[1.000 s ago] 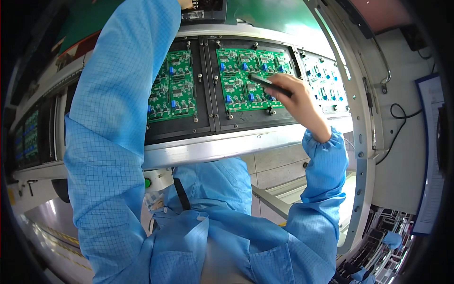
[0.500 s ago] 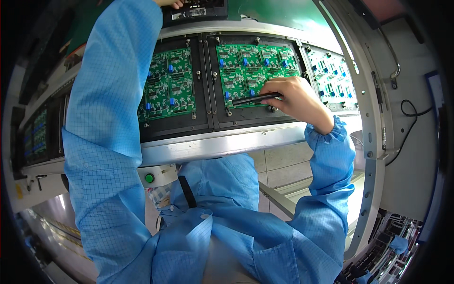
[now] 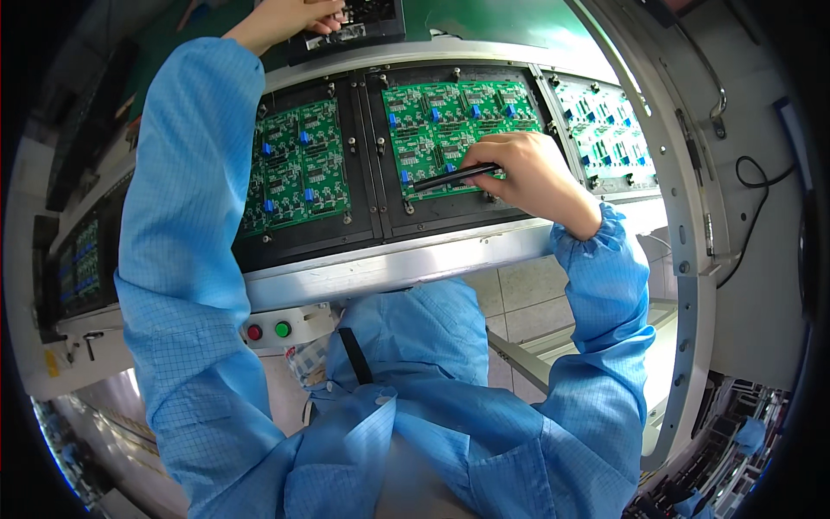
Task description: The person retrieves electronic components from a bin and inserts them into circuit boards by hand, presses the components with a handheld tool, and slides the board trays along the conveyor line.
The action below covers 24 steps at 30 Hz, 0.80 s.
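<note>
My right hand (image 3: pixel 532 177) grips a thin black tool (image 3: pixel 451 177) laid across the middle green circuit board (image 3: pixel 437 121), tip pointing left. That board sits in a black carrier (image 3: pixel 393 229) on a metal conveyor rail (image 3: pixel 389 268). A second green circuit board (image 3: pixel 294 164) lies in the carrier to its left. My left hand (image 3: pixel 285 19) reaches far up and holds a black tray-like part (image 3: pixel 354 30) above the line. Both arms wear blue sleeves.
A third board in paler light (image 3: pixel 605 130) sits to the right. Red (image 3: pixel 254 332) and green (image 3: pixel 283 329) buttons are on a white box under the rail. A metal frame post (image 3: pixel 687 259) and a black cable (image 3: pixel 761 182) stand at right.
My right hand with the black tool has moved left and down across the middle board, the tool now lying flatter. My left hand has come into view on the black part above.
</note>
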{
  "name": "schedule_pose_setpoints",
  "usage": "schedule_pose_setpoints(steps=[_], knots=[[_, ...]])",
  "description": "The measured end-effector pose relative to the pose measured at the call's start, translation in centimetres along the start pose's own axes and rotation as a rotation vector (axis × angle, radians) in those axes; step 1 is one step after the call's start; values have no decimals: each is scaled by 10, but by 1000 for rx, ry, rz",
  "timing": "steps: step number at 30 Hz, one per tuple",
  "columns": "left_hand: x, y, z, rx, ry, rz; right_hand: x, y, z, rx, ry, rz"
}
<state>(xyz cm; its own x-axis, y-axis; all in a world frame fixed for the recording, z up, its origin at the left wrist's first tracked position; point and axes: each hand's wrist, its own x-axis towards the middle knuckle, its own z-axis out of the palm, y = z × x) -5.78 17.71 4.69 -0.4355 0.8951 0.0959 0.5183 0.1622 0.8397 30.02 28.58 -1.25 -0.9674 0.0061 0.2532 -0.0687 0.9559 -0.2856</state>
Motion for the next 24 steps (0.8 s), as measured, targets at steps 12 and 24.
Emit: schedule_pose_setpoints(steps=[12,24], knots=[[-112,44,52,87,-308,213,-5,-6,-1,-59,-40,31],[-144,47,119,201,-331,135,34,3,-52,-5,98,73]])
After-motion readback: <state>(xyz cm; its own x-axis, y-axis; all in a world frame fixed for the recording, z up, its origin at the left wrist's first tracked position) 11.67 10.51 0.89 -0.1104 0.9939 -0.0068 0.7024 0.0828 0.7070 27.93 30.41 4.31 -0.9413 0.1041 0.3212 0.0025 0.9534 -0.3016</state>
